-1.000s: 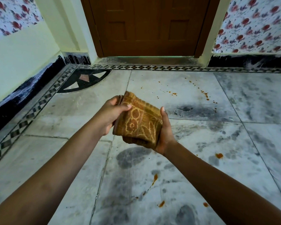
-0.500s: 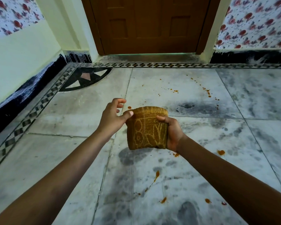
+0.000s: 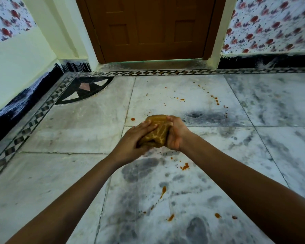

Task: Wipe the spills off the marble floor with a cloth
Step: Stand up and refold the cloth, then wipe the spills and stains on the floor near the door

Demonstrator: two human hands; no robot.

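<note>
Both of your hands are closed on the cloth [image 3: 156, 132], held out in front of you above the marble floor [image 3: 77, 124]. Head view: your left hand [image 3: 134, 140] lies over the near left side of the bundle, fingers stretched flat across its top. Your right hand [image 3: 176, 133] cups the right side, fingers curled over the upper edge, palm turned toward the left hand. Cloth: mustard-brown with a pale pattern, bunched into a compact lump between the two palms; whether it touches the floor, you cannot tell from this angle.

Spills [image 3: 163, 190]: orange-red drops and streaks on the marble. One group sits near you, below the hands, with a larger splash [image 3: 185, 166] just under your right wrist and several spots lower down. One single drop [image 3: 133, 119] lies just left of the cloth. A scattered trail of small specks [image 3: 216, 100] runs on the slab beyond the hands, toward the door [image 3: 148, 27].

Floor: pale marble slabs with grey mottling, a checkered border strip [image 3: 33, 118] along the left wall.
</note>
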